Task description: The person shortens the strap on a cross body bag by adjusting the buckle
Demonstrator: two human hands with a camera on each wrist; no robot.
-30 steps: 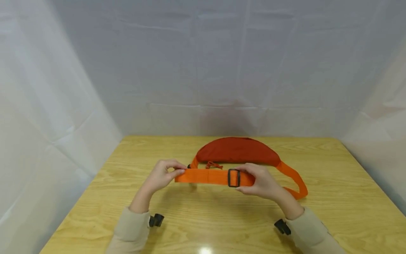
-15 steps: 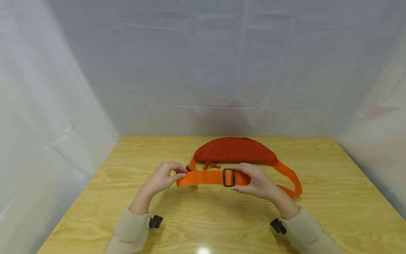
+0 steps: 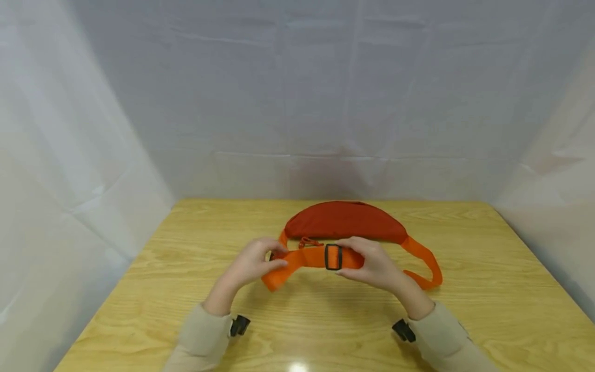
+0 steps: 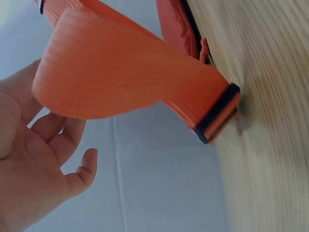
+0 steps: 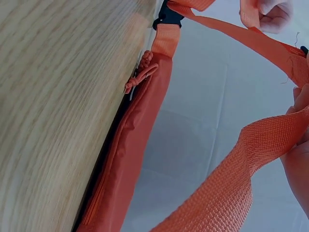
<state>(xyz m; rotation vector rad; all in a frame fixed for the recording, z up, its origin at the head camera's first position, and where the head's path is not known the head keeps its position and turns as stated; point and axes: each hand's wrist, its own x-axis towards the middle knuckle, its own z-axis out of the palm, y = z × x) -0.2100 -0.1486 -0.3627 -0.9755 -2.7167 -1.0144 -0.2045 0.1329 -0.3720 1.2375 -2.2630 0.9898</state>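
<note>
An orange webbing strap of a red waist bag is raised above the table in front of the bag. My right hand pinches it beside the black slide buckle, thumb below and fingers above. At the strap's left part is my left hand. In the left wrist view, the strap bends in a wide fold over the left hand's fingers; the thumb stands apart from them, and one finger is partly hidden behind the webbing. The twisted fold hangs below the left fingertips in the head view.
The bag lies toward the back of the wooden table. Its strap curves round on the right. A black side-release buckle joins the strap near the bag's end, and a red cord pull lies before the bag. Pale sheeting surrounds the table.
The left hand has moved right toward the slide buckle and loosened from the strap. The strap, flat and taut before, is now twisted and droops at its left. The right hand has shifted slightly left.
</note>
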